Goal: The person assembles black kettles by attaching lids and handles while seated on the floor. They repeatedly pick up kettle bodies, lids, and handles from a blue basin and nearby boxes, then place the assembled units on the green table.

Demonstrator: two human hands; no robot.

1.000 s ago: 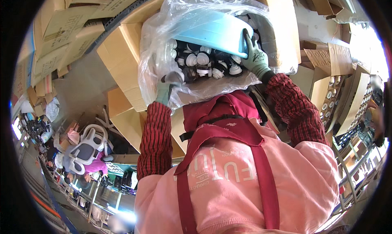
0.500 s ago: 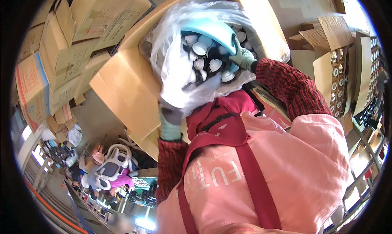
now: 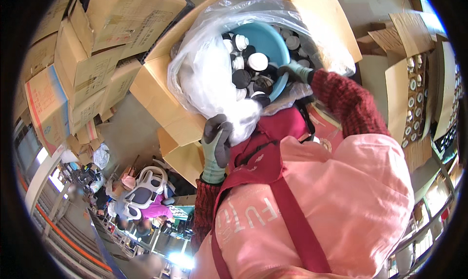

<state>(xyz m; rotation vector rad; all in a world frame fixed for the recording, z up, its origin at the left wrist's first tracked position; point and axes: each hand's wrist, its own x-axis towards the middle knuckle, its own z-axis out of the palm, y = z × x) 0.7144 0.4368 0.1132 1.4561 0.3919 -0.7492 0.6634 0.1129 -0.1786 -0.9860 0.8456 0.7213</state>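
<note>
Inside a large open cardboard box (image 3: pixel 165 103), a clear plastic bag (image 3: pixel 207 79) holds many black and white caps. A light blue basin (image 3: pixel 279 46) sits in the bag with its opening facing up, and black and white caps (image 3: pixel 257 61) lie in it. My gloved right hand (image 3: pixel 296 71) is closed on the basin's right rim. My gloved left hand (image 3: pixel 217 140) is at the box's near side, fingers curled on the bunched edge of the bag. Bag folds cover the basin's left side.
Cardboard boxes (image 3: pixel 87 79) are stacked at the left. Open cartons (image 3: pixel 397 91) with rows of small round-topped items stand at the right. A white and grey chair (image 3: pixel 144 191) and other people are farther off at the lower left.
The basin has gone from tipped, underside showing, to opening up with caps in it. My left hand has shifted right and up with the bag's edge.
</note>
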